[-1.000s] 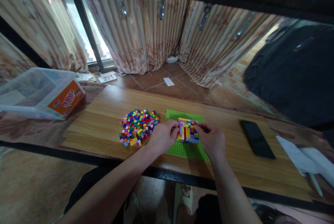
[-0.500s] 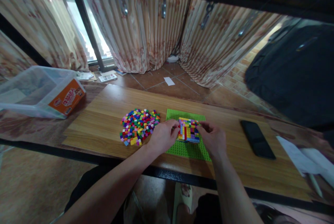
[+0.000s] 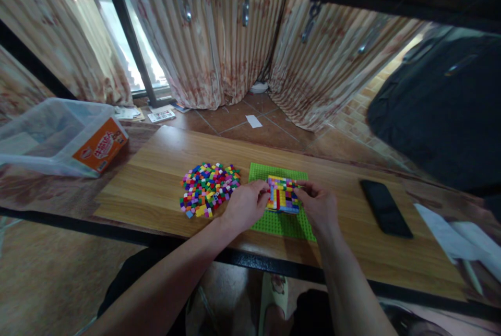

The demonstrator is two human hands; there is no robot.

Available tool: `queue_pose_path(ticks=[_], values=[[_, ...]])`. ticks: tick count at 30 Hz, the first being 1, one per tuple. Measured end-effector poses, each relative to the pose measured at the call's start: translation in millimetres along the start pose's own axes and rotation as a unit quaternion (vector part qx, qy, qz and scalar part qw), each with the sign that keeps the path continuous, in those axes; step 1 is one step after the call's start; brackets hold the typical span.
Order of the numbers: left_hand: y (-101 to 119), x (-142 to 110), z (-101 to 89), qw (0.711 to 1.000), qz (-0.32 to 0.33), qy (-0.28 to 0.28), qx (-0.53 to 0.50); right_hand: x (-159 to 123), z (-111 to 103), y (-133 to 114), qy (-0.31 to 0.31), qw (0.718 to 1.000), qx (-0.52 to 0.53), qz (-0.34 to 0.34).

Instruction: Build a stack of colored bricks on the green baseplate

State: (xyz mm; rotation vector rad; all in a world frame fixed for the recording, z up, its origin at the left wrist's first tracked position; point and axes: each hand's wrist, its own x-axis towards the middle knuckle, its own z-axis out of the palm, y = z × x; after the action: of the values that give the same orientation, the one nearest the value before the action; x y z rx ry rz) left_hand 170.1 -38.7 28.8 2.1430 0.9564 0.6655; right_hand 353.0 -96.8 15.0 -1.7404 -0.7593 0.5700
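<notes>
A block of many-coloured small bricks (image 3: pixel 282 194) stands on a green baseplate (image 3: pixel 278 223) in the middle of the wooden table. My left hand (image 3: pixel 246 204) is curled against the block's left side, fingertips touching it. My right hand (image 3: pixel 320 205) pinches the block's upper right corner with thumb and fingers. To the left of the baseplate lies a loose heap of coloured bricks (image 3: pixel 207 189), just beside my left hand.
A black phone (image 3: pixel 385 207) lies to the right on the wooden table (image 3: pixel 156 174). White paper (image 3: pixel 454 237) sits at the far right. A clear plastic bin with an orange label (image 3: pixel 62 138) stands at the left. Curtains hang behind; a dark bag is at the right.
Both hands stay at the brick block. My right hand has shifted slightly up toward the block's top right corner; the left is almost unchanged.
</notes>
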Motion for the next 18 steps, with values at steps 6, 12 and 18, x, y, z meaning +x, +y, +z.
queue_pose_path(ticks=[6,12,18], values=[[0,-1,0.7,1.000,0.012,-0.002,0.014,-2,2,1,-0.014,0.996,0.080,0.024],[-7,4,-12.4,0.999,0.014,0.014,0.037,-3,3,-6,0.050,0.991,0.117,0.037],[-32,11,-55.4,0.994,-0.032,0.026,0.099,-3,4,-9,0.064,0.991,0.119,0.019]])
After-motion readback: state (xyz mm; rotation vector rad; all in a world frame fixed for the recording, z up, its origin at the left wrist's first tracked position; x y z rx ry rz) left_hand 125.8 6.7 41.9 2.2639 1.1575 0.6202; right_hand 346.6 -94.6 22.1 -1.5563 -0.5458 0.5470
